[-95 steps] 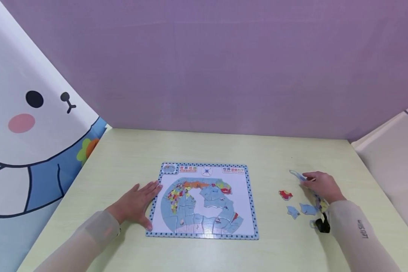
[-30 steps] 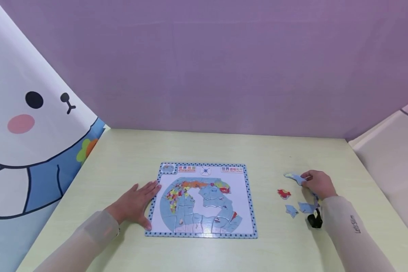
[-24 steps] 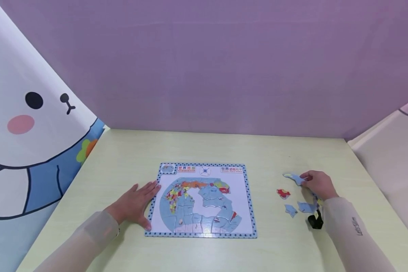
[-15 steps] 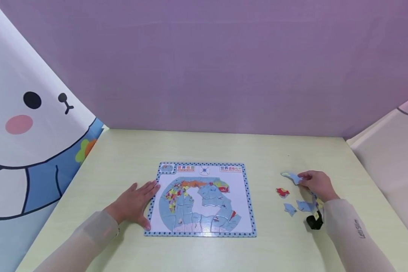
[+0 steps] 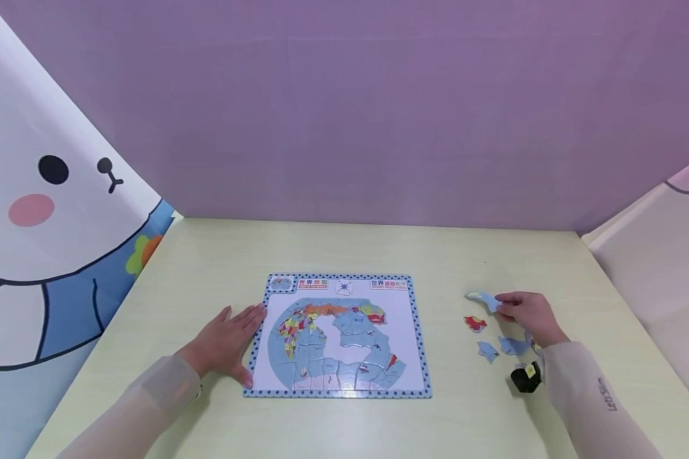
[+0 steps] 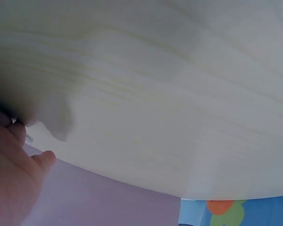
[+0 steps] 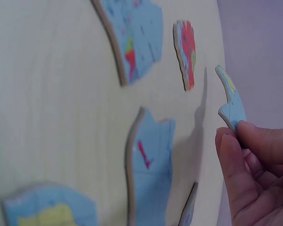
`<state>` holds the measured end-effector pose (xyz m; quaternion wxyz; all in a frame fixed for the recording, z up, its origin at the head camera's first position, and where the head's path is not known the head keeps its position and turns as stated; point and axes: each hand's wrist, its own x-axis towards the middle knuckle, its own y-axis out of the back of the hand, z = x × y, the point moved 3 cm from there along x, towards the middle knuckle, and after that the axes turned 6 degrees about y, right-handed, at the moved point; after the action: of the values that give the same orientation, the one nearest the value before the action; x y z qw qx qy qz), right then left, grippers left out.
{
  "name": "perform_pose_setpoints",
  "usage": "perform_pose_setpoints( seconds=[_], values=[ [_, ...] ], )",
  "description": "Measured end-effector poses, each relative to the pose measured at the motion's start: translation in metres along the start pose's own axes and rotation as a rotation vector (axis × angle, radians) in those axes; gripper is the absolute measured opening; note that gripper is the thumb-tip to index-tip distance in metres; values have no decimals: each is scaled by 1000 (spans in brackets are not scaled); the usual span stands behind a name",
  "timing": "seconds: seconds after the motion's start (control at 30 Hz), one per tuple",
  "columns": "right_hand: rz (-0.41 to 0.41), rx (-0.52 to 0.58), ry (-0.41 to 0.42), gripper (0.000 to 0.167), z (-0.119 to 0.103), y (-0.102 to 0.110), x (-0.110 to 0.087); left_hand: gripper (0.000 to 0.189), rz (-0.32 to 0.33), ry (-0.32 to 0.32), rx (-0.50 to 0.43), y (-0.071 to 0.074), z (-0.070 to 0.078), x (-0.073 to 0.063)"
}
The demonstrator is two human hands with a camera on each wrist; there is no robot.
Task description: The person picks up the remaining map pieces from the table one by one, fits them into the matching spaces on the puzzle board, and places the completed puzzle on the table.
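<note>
In the head view my right hand [image 5: 533, 316] pinches a light blue puzzle piece [image 5: 482, 300] with a long narrow end, between thumb and fingertips. The right wrist view shows that piece [image 7: 232, 101] raised off the table, its shadow falling beside it. My left hand [image 5: 222, 343] lies with fingers spread at the left border of a world map puzzle board [image 5: 400, 312]. Many map pieces sit in the board, and a white gap shows in the middle of the map. In the left wrist view the left hand [image 6: 12, 176] is partly cut off.
Near the right hand lie a red piece [image 5: 474, 324], a small blue piece [image 5: 487, 352] and a wider blue piece [image 5: 513, 346]. A blue-and-yellow piece [image 7: 52, 209] shows in the right wrist view. A black device [image 5: 525, 377] is at the right wrist. A purple backdrop [image 5: 367, 127] stands behind.
My right hand has moved a little to the left with the puzzle piece, which has turned to show more of its face. The left hand keeps its place at the board.
</note>
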<state>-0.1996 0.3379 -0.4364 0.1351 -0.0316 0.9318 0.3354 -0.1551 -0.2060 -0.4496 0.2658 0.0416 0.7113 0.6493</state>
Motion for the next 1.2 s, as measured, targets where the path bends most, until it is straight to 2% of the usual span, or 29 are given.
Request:
perform_pose_setpoints(
  seconds=[0.23,0.4,0.57,0.83,1.07,1.2],
  values=[
    [-6,123,14,41,-1,-8,-4,124,7,-5,35,2,2,-1],
    [-17,215,42,44,-4,-16,-6,125,35,-18,48,3,2,-2],
    [-31,275,40,44,-8,-23,-7,125,46,-21,26,2,1,-3],
    [-53,301,58,45,-14,-34,-7,126,28,-7,-21,1,0,-3],
    [-47,288,43,46,-22,-40,-9,126,14,-2,-31,2,1,-3],
    [-47,321,42,45,-27,-45,-9,127,-4,-5,-48,4,1,-3]
  ],
)
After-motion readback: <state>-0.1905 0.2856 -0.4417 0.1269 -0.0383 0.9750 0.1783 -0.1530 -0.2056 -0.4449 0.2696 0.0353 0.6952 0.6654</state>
